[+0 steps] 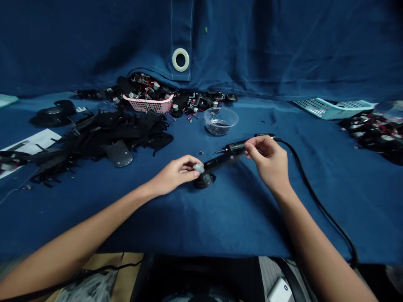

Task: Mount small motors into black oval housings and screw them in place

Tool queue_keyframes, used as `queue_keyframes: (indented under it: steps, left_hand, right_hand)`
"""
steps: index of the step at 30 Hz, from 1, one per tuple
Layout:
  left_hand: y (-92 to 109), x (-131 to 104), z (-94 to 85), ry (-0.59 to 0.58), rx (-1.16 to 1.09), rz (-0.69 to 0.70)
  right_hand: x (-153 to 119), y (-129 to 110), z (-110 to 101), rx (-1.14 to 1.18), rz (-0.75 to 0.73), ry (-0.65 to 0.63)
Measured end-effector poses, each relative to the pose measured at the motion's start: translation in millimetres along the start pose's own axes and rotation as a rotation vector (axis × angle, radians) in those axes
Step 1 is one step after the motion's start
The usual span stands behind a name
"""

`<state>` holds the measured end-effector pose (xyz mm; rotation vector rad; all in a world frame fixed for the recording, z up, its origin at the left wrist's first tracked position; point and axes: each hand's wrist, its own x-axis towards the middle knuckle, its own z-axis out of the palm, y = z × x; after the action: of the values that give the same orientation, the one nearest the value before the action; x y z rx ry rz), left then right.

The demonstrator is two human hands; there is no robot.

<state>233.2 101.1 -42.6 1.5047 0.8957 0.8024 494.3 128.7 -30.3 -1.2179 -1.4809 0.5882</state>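
Near the middle of the blue cloth, my left hand (180, 172) pinches a small grey-white part (199, 168). Just below and right of its fingertips lies a black piece (205, 180), joined to or touching a long dark part (220, 161) that is partly blurred. My right hand (268, 159) has its thumb and fingers pressed together at the right end of that blurred part; what they hold is too small to make out. Behind the right fingertips lies a black electric screwdriver (236, 146), its thin bit pointing left.
A clear tub (221, 121) holds small dark screws. Behind it, a pink basket (149, 105) sits among wired parts. Black plastic pieces (116, 130) are heaped at left. A teal basket (336, 110) and more wired parts (378, 132) are at right. A black cable (315, 197) curves along the right.
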Motion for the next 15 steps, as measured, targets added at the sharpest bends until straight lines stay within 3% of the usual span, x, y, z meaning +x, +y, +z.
queue_keyframes:
  steps: [3,6,9,15]
  left_hand:
    - [2.7,-1.6,-2.8,0.059,-0.388,-0.054]
    - [5.9,-5.2,-5.7,0.133,-0.637,-0.112]
    - [9.6,-7.8,-7.5,0.209,-0.755,-0.186]
    - [12.3,-6.9,-8.4,0.239,-0.829,-0.233]
  right_hand:
    - [0.3,-4.6,-2.1,0.026,0.007,0.033]
    - [-0.9,-7.9,-2.2,0.017,0.012,0.046]
    - [-3.4,-9.2,-0.7,0.016,0.013,0.033]
    - [-6.9,-6.2,1.3,0.034,0.014,0.007]
